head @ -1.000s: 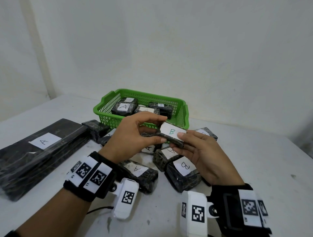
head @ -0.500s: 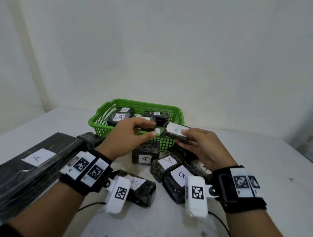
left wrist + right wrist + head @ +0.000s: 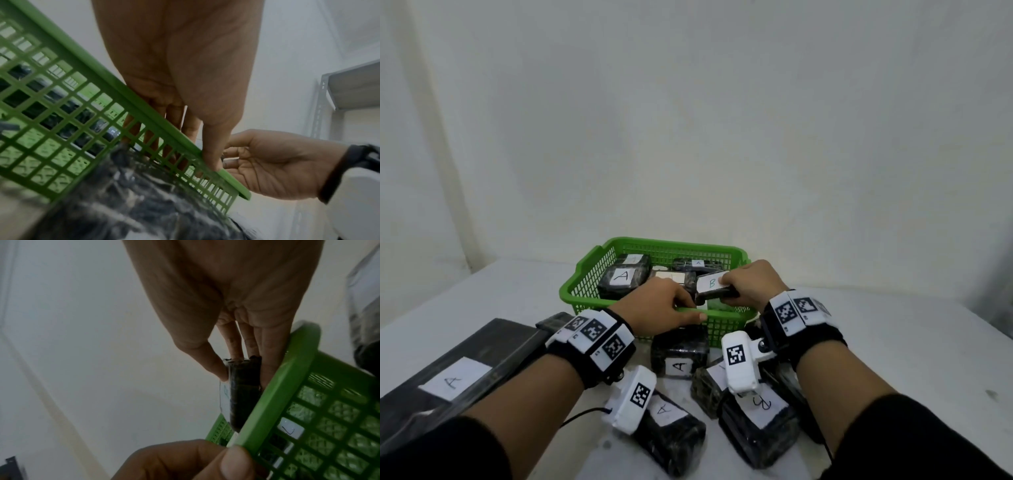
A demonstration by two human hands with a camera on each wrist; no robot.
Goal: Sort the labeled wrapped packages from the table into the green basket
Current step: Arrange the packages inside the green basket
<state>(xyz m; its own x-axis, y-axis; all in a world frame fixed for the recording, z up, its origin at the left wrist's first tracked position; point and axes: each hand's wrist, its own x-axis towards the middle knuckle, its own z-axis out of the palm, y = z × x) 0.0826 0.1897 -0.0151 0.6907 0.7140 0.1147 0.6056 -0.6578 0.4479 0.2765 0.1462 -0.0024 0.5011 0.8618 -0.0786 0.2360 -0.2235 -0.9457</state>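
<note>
Right hand (image 3: 753, 284) pinches B package (image 3: 710, 286) above green basket (image 3: 582, 272) of wrapped packages (image 3: 623, 279); left hand (image 3: 654, 308) grips rim (image 3: 726, 312).

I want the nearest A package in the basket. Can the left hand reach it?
Probably yes: the left hand grips the green basket's near rim, and the A package lies uncovered just beyond.

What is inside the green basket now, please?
Wrapped packages, including an A package. The left hand, on the green basket rim, and right hand, gripping the B package, hide part.
</note>
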